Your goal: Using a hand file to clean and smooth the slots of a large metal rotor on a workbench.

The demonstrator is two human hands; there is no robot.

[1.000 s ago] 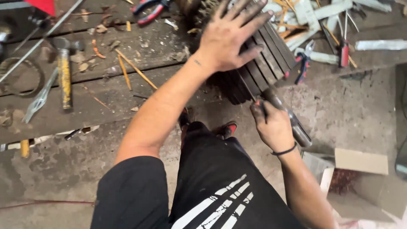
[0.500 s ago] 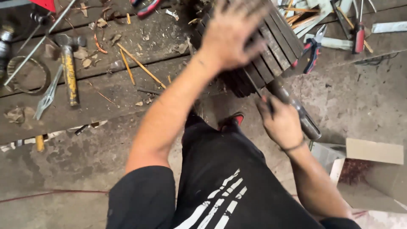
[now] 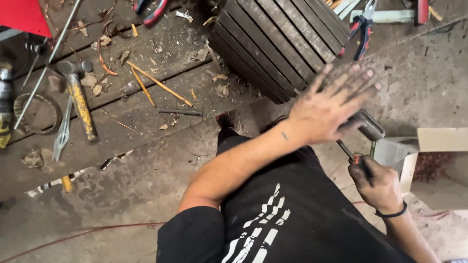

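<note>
1. Steel head, dark handle with an orange band: the hammer [image 3: 363, 131] is in my right hand [image 3: 378, 182], fist wrapped tight around the handle low down, head pointing up and away from me.
2. Right wrist wears a thin black band [image 3: 390, 213]. Hand is grimy, sitting at lower right of view, above my black trousers.
3. My left hand [image 3: 331, 104] is flat and spread wide, fingers splayed, holding nothing. It hangs over the hammer head and partly hides it; I cannot tell if palm and head touch.
4. Left fingertips reach toward the ribbed dark metal block [image 3: 282, 44], which lies tilted on the edge of the wooden planks [image 3: 146, 117]. Fingers look just short of its near corner, not on it.
5. Right of the block: red-and-blue handled pliers [image 3: 360, 29], lying on the concrete floor [image 3: 429, 78] edge.
6. Lower right, just beside the right hand: an open cardboard box [image 3: 438, 141] with reddish wire-like stuff inside; contents too blurred to identify.
7. Far left on the planks, well apart from both hands: a second hammer with a yellow handle [image 3: 78, 100], a metal ring [image 3: 36, 114], thin wooden sticks [image 3: 158, 84], scrap chips.
8. Top edge: another red-handled tool [image 3: 151, 9], partly cropped.
</note>
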